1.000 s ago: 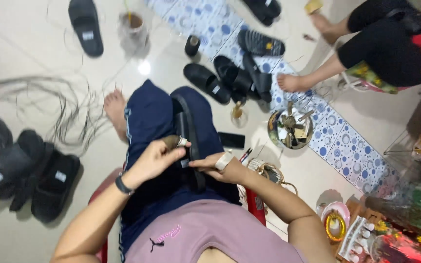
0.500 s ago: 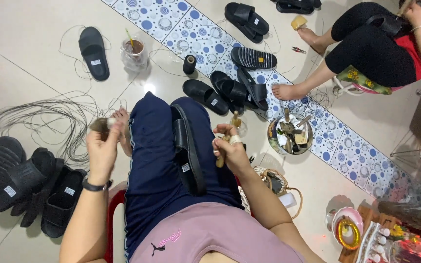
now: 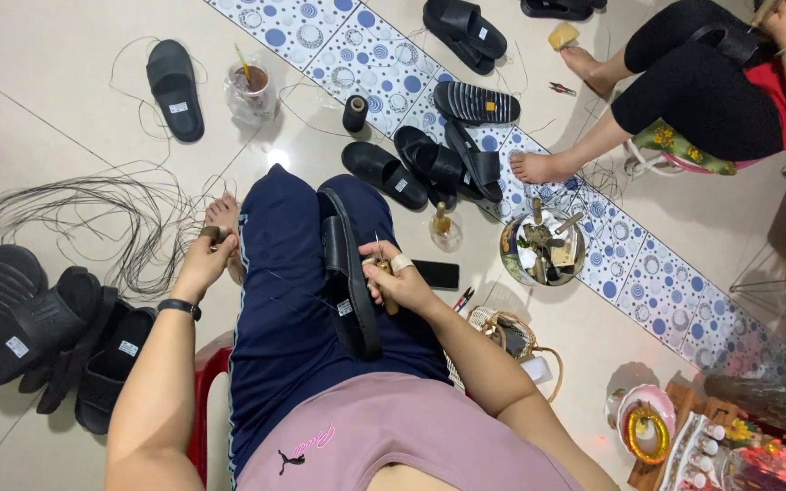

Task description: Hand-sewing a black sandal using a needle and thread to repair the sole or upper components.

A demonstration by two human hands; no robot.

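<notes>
A black slide sandal (image 3: 349, 273) lies along my right thigh, held between my knees over dark blue trousers. My right hand (image 3: 396, 282) grips a wooden-handled awl against the sandal's edge; a white tape ring wraps one finger. My left hand (image 3: 204, 260) is out to the left of my knee, closed on a small brown grip, with a thin dark thread (image 3: 293, 284) running taut from it to the sandal.
Black sandals (image 3: 43, 327) are piled at left beside loose dark cords (image 3: 93, 218). More sandals (image 3: 429, 164), a thread spool (image 3: 355, 114), a drink cup (image 3: 249, 89), a metal bowl of tools (image 3: 543, 245), a phone (image 3: 436, 274) and a small basket (image 3: 502, 332) lie ahead. Another person (image 3: 702, 82) sits at upper right.
My left hand has come back down from its outward pull and now sits beside my left knee. The right hand stays at the sandal's edge with the awl.
</notes>
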